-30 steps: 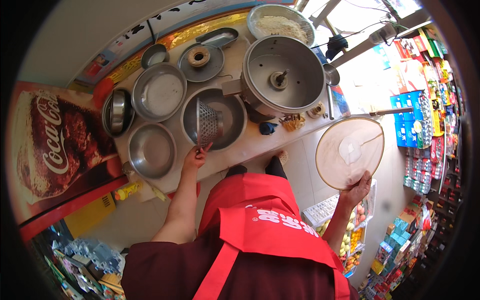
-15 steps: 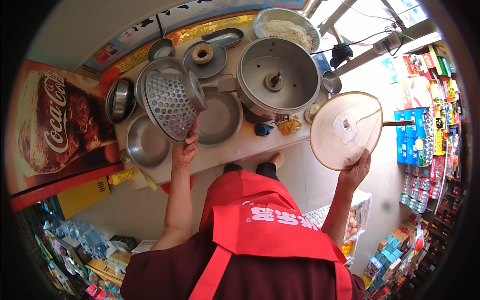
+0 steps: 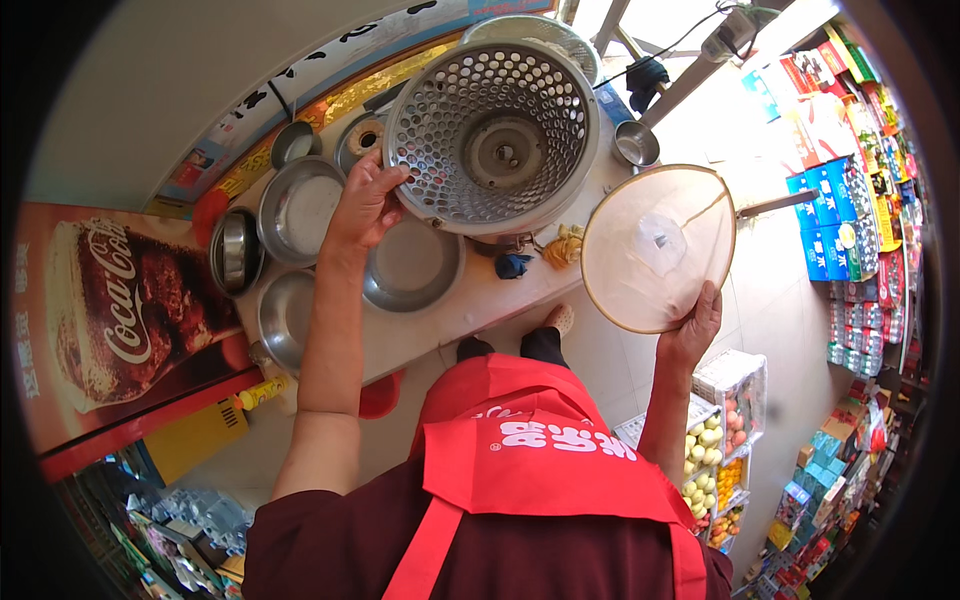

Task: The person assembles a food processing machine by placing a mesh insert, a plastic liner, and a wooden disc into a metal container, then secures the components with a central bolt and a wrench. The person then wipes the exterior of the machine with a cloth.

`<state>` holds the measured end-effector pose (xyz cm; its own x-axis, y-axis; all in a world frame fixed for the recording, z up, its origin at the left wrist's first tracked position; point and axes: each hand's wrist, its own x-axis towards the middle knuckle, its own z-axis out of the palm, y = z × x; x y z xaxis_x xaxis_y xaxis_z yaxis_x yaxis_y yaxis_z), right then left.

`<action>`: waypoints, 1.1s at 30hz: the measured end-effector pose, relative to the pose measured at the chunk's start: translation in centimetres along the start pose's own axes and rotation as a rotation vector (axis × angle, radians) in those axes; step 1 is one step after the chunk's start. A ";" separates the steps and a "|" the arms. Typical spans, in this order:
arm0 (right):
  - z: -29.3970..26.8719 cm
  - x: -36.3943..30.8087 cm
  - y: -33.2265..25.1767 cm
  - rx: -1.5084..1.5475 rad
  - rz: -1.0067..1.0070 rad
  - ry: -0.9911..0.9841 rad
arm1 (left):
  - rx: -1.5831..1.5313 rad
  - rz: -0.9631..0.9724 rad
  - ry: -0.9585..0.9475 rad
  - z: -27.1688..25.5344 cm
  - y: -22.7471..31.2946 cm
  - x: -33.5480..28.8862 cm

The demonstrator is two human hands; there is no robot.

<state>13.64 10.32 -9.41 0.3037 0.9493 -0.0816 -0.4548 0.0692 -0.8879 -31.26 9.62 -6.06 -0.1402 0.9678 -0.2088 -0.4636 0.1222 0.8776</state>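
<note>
A perforated metal basket (image 3: 430, 130) faces mouth up at the back of the table, with my left hand (image 3: 368, 200) gripping its near left rim. It covers most of the round metal machine drum (image 3: 497, 245); whether it rests inside cannot be told. On the right, my right hand (image 3: 697, 325) pinches the lower rim of a cone-shaped cloth strainer (image 3: 630, 275) and holds it up beyond the table's front edge. A dark bar (image 3: 775, 204) sticks out past the strainer's far rim; I cannot tell whether they are joined.
Metal pans (image 3: 300, 212) and nested bowls (image 3: 232, 250) stand on the table's left. A blue cloth (image 3: 512, 266) and a yellowish one (image 3: 565, 246) lie near its front edge. Behind are a colander (image 3: 575, 38) and a small pot (image 3: 637, 143). Fruit crates (image 3: 722, 375) stand on the floor to the right.
My left hand has brought the basket from the left over to the drum and turned its mouth up. The strainer stays in my right hand. The view has shifted slightly.
</note>
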 end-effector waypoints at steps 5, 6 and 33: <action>-0.7 0.0 -0.2 0.012 -0.026 0.069 | 0.094 -0.018 -0.019 0.8 -0.3 2.1; -0.7 0.0 -0.1 0.003 -0.018 0.072 | 0.103 -0.021 -0.021 0.7 -0.2 2.5; -0.6 0.0 1.3 0.048 0.030 0.036 | 1.531 0.352 -0.216 1.9 1.5 3.1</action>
<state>13.51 10.19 -10.81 0.3191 0.9395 -0.1246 -0.5034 0.0566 -0.8622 -30.74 13.16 -4.62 0.1375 0.9899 0.0360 0.8656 -0.1377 0.4814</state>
